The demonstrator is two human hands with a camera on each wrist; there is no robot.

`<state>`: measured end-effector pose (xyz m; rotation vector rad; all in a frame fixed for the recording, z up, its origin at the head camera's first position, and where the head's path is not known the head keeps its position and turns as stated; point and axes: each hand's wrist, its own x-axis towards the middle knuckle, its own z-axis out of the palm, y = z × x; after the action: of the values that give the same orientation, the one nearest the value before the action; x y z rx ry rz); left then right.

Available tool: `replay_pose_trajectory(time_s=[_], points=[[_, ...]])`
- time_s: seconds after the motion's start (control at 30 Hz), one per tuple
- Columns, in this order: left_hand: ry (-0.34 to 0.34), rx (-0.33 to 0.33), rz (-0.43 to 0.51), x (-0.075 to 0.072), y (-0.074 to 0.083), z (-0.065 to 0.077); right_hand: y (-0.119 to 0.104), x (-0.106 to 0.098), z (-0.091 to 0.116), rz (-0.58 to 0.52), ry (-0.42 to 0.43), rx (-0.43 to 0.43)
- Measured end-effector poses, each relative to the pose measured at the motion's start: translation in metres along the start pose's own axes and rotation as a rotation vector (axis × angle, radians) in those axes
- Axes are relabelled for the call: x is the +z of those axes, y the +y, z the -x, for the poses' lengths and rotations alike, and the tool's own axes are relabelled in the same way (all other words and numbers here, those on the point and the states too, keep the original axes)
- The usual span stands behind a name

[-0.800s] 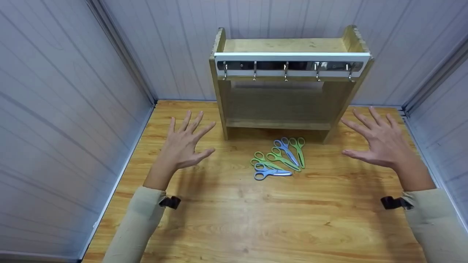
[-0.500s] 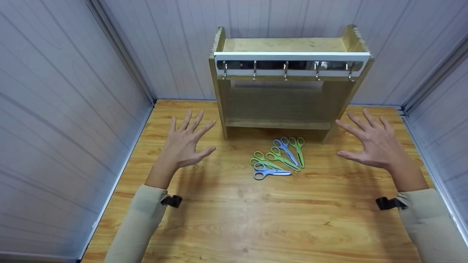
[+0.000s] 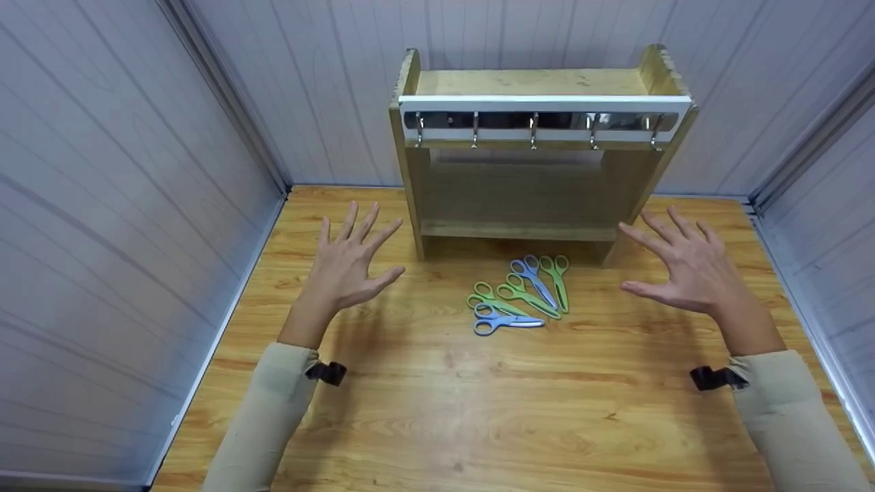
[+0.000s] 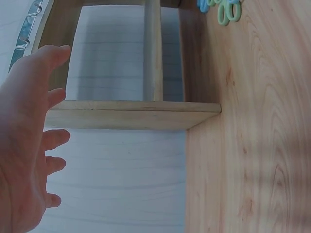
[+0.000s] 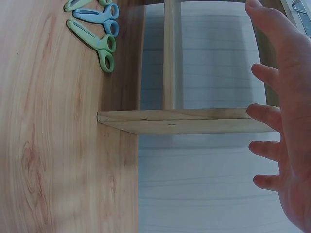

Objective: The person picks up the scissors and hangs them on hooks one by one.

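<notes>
In the head view my left hand (image 3: 342, 266) hovers over the left of the wooden surface, fingers spread and holding nothing. My right hand (image 3: 694, 266) hovers likewise on the right, its index fingertip overlapping the rack's right side panel in the picture. Between them lies a loose group of scissors: two blue pairs, one in front (image 3: 502, 320) and one behind, plus three green pairs, one of them rightmost (image 3: 558, 283). The front blue scissors partly cover a green pair. Both hands are apart from the scissors. Each wrist view shows its hand (image 4: 22, 141) beside the rack, touching nothing visible.
A wooden rack (image 3: 519, 231) stands behind the scissors against the back wall (image 3: 342, 89). Across its upper front runs a white rail (image 3: 547, 103) with several metal hooks (image 3: 533, 130). Panelled walls enclose the wooden surface (image 3: 478, 410) at left and right.
My right hand has moved left, closer to the rack and scissors. The left hand has shifted only slightly. The scissors lie as before.
</notes>
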<state>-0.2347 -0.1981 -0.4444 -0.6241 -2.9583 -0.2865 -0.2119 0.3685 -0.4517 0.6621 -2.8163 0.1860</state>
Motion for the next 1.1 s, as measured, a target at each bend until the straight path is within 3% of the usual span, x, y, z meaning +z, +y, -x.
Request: replay_pose_trajectory(time_s=[0.2, 0.47, 1.1], points=[[0.006, -0.019, 0.025, 0.003, -0.001, -0.004, -0.002, 0.009, -0.004, 0.009, 0.005, -0.003], [0.072, -0.045, 0.037, 0.010, 0.000, -0.015, -0.006, 0.024, -0.008, 0.000, 0.035, 0.001], [0.154, -0.130, 0.207, 0.024, 0.004, -0.034, -0.012, 0.048, -0.014, -0.018, 0.018, 0.050]])
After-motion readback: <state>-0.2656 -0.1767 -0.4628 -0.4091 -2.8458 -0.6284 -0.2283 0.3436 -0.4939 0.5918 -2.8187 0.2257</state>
